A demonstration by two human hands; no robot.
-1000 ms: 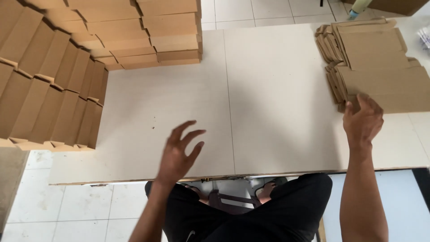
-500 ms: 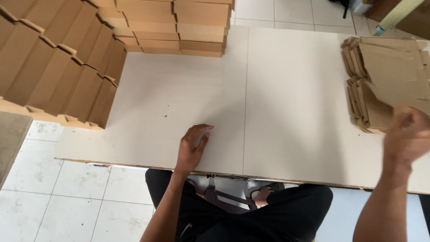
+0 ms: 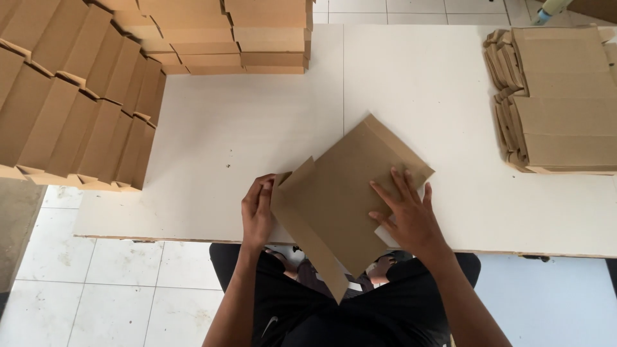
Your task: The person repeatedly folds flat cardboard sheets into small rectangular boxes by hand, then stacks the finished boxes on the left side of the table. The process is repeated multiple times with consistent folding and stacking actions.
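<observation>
Brown flat cardboard box blank (image 3: 344,199) lies tilted at the near edge of the white table (image 3: 244,128), one corner overhanging the lap. The left hand (image 3: 258,215) grips its left flap with curled fingers; the right hand (image 3: 409,215) presses flat on top, fingers spread.

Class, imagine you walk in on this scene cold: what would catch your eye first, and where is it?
First, the flat brown cardboard blank lying tilted at the near edge of the white table, with the left hand at its left flap and the right hand pressed flat on it. Next, the rows of folded cardboard boxes stacked at the far left, and a pile of unfolded blanks at the right.
</observation>
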